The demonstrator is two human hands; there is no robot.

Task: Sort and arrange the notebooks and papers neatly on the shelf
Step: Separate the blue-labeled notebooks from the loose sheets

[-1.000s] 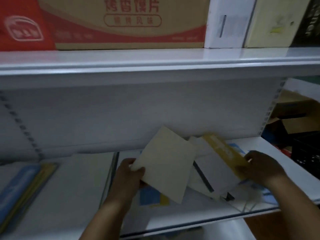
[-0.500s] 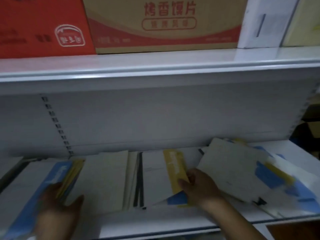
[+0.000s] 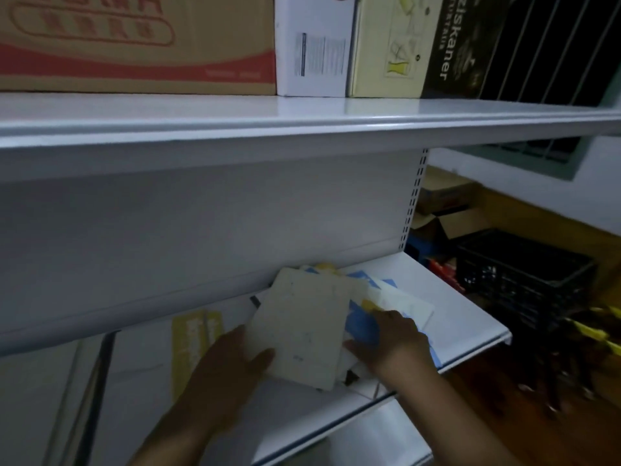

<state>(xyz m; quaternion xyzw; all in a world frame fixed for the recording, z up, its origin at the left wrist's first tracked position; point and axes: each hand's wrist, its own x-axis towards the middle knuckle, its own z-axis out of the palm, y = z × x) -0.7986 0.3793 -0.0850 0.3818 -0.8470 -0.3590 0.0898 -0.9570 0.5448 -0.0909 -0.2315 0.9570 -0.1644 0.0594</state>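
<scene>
A cream notebook [image 3: 302,326] lies tilted on top of a loose pile of blue, yellow and white papers [image 3: 386,301] at the right of the white shelf [image 3: 470,317]. My left hand [image 3: 228,368] grips the notebook's lower left corner, thumb on its cover. My right hand [image 3: 391,341] rests on the pile by the notebook's right edge, fingers curled over a blue sheet. Two yellow-spined booklets [image 3: 195,334] lie flat to the left of my hands.
A dark-edged flat stack [image 3: 100,371] lies further left on the shelf. The upper shelf [image 3: 302,119] carries cardboard boxes [image 3: 134,45]. Right of the unit stand a black crate [image 3: 524,277] and open cartons [image 3: 447,220] on the floor.
My view swung right. My left hand left the stacks at the left and took hold of the cream notebook. My right hand moved from the yellow booklet onto the loose pile.
</scene>
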